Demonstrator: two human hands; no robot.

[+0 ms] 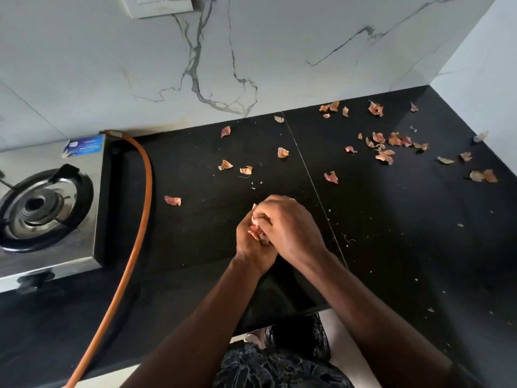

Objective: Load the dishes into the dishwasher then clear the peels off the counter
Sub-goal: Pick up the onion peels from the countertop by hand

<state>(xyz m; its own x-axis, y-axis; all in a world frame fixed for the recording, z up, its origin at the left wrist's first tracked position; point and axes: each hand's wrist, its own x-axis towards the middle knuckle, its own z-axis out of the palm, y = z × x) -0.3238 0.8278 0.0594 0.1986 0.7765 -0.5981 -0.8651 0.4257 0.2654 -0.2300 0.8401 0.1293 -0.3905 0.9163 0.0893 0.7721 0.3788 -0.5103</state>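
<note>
Peels (256, 232), pinkish and papery, are bunched between the two hands over the middle of the bench (195, 228). The left hand (250, 247) is cupped beneath them with its fingers curled up round the bunch. The right hand (292, 228) lies over it, fingers bent down onto the same peels, so the hands are pressed together with the bunch between them. Whether the hands touch the bench surface cannot be told. Loose peels (391, 141) lie scattered on the black bench: a thick group toward the far right corner, a few along the wall (279, 51), several ahead of the hands, and one (172, 200) to their left. Small pale crumbs dot the surface to the right of the hands. A thin seam (308, 175) crosses the bench just right of the hands. At the left stands a steel stove (84, 233) with one burner (39, 205) in view and a small blue box (84, 147) at its back corner. An orange hose (149, 177) runs from behind the stove, beside it, to the front edge. The wall is white marble with grey veins and carries a socket (159, 4) at the top.
</note>
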